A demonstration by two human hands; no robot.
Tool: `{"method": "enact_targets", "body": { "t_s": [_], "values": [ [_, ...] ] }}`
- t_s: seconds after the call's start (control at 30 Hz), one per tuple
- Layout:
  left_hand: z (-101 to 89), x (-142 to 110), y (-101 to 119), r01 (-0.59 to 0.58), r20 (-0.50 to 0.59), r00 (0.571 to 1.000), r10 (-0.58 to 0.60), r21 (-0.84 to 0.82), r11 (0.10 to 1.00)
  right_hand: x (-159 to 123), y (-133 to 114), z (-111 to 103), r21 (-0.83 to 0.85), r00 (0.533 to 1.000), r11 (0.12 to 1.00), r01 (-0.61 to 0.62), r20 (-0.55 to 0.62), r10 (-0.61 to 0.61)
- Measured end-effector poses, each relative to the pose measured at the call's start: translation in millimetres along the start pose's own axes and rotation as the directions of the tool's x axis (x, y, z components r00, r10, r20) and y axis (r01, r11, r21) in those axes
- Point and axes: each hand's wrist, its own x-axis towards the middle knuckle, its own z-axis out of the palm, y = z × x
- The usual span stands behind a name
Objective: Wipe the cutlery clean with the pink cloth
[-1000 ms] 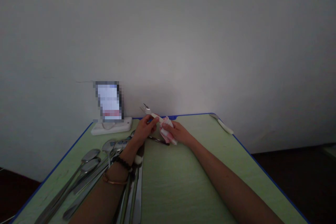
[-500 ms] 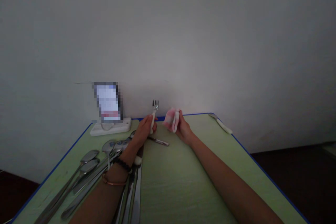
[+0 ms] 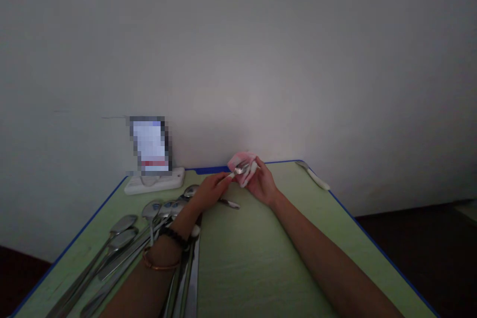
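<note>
My left hand (image 3: 213, 190) is closed on the pale handle of a small metal fork (image 3: 240, 169), whose head points right. That head lies against a pink and white cloth (image 3: 242, 159). From the other side, my right hand (image 3: 264, 185) grips the cloth, its fingers partly hidden behind the folds. Beneath my left wrist and forearm lie several metal spoons (image 3: 152, 210) and long utensils, partly covered by the arm. A metal handle (image 3: 230, 203) sticks out on the table just below my left hand.
Another fork (image 3: 313, 176) with a pale handle rests at the table's right edge. A phone (image 3: 152, 145), blurred out, leans above a white power strip (image 3: 154, 184) at the back left. The green table (image 3: 261, 258) has a blue rim and meets a grey wall.
My left hand has tipped the fork from upright over to the right and brought its head into the cloth. The cloth has opened around it; my right hand has barely shifted.
</note>
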Motion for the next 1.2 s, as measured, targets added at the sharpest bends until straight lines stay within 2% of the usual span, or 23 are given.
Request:
{"method": "enact_targets", "body": {
  "t_s": [0.23,0.5,0.67,0.8,0.97,1.2],
  "values": [
    [1.2,-0.6,2.9,-0.030,-0.010,0.999,0.031,0.098,0.995,2.4,6.1,-0.3,-0.103,0.997,0.995,-0.002,-0.071,-0.005],
    [3.3,3.4,-8.8,-0.015,-0.045,0.999,0.020,0.098,0.995,-0.8,-2.2,-3.5,-0.011,1.000,1.000,-0.002,-0.013,0.002],
    [1.8,3.1,-7.7,-0.031,-0.048,0.998,0.037,0.122,0.992,3.4,3.1,-9.5,-0.109,0.999,0.994,-0.034,0.023,0.036],
    [1.3,1.8,-2.3,-0.048,-0.036,0.998,0.053,0.136,0.990,3.9,9.7,-7.2,-0.237,0.999,0.971,0.036,0.010,-0.035],
    [1.7,0.7,0.2,-0.068,-0.012,0.997,0.071,0.142,0.988,1.0,13.9,-2.5,-0.296,0.993,0.949,0.106,-0.015,-0.116],
    [2.5,0.8,-0.2,-0.066,-0.022,0.997,0.071,0.171,0.983,3.2,15.5,-2.6,-0.337,0.990,0.932,0.129,0.000,-0.138]
  ]
}}
